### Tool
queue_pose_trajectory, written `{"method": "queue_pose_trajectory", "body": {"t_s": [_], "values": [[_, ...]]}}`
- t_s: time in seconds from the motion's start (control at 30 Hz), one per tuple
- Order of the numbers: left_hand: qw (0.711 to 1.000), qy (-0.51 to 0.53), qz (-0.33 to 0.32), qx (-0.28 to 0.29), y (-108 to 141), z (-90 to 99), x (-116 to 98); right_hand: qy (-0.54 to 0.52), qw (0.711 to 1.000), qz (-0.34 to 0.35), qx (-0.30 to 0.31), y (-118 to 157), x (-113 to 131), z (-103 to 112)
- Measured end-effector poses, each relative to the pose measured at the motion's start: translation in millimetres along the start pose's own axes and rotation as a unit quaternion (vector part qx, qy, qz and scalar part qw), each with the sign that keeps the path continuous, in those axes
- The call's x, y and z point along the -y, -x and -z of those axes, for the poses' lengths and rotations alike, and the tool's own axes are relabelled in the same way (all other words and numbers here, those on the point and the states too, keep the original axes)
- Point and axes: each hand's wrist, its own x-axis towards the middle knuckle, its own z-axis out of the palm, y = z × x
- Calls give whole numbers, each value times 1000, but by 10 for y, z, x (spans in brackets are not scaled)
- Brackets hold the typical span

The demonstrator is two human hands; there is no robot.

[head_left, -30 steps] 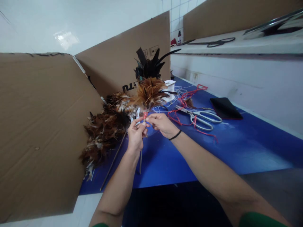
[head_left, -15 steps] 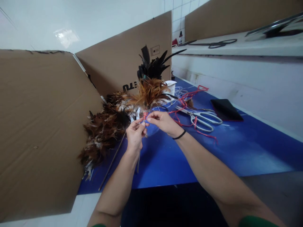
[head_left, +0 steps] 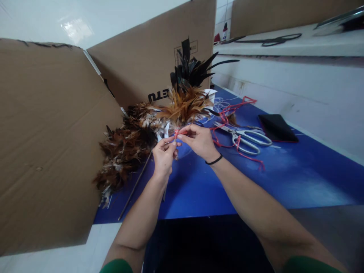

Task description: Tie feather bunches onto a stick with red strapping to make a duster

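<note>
A feather duster [head_left: 184, 102] with brown feathers low down and black ones on top points away from me. My left hand [head_left: 165, 153] is closed around its thin stick, just below the feathers. Red plastic string [head_left: 176, 132] is wrapped about the stick there. My right hand [head_left: 199, 142] pinches the string between thumb and fingers, close beside the left fingertips. From it the string trails off to the right over the blue table. Left of my hands lie more brown feather bundles [head_left: 122, 155] and a thin stick [head_left: 135, 185].
White-handled scissors [head_left: 247, 138] lie right of my hands, with red string over them. Beyond are a black flat case [head_left: 278, 127] and loose white string [head_left: 220, 104]. Cardboard panels [head_left: 51, 144] stand left and behind. Dark scissors [head_left: 281, 40] rest on the ledge [head_left: 321, 45].
My right hand has turned slightly and now shows a stretch of red string at its fingertips. My left hand keeps its hold. The camera view has tilted a little.
</note>
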Motion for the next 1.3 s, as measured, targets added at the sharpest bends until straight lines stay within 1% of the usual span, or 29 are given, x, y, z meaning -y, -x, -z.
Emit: {"method": "queue_pose_trajectory", "body": {"t_s": [0.2,0.3,0.47,0.6,0.77,0.87,0.97,1.1,1.17,1.3], "values": [[1000,-13,-13,7,-15,7,34,48,999,14,-11,27,-9,-5],[1000,-20,-17,8,-14,7,42,85,995,41,-14,38,3,4],[1000,-19,-15,-1,-10,0,56,154,982,114,-7,57,31,-1],[1000,-17,-3,-12,-14,-8,66,207,969,133,-12,72,20,-24],[1000,-17,0,-14,-20,-5,75,244,956,161,-17,91,0,-40],[1000,-15,5,-19,-24,0,83,281,939,198,2,100,-30,-41],[1000,-8,9,-28,-30,-1,90,325,911,251,22,100,-77,-39],[999,-8,12,-38,-34,-9,88,369,874,314,28,92,-115,-27],[999,-12,18,-44,-34,-13,83,386,859,335,43,88,-115,-16],[999,-11,23,-45,-30,-19,73,417,834,353,73,84,-109,8]]}}
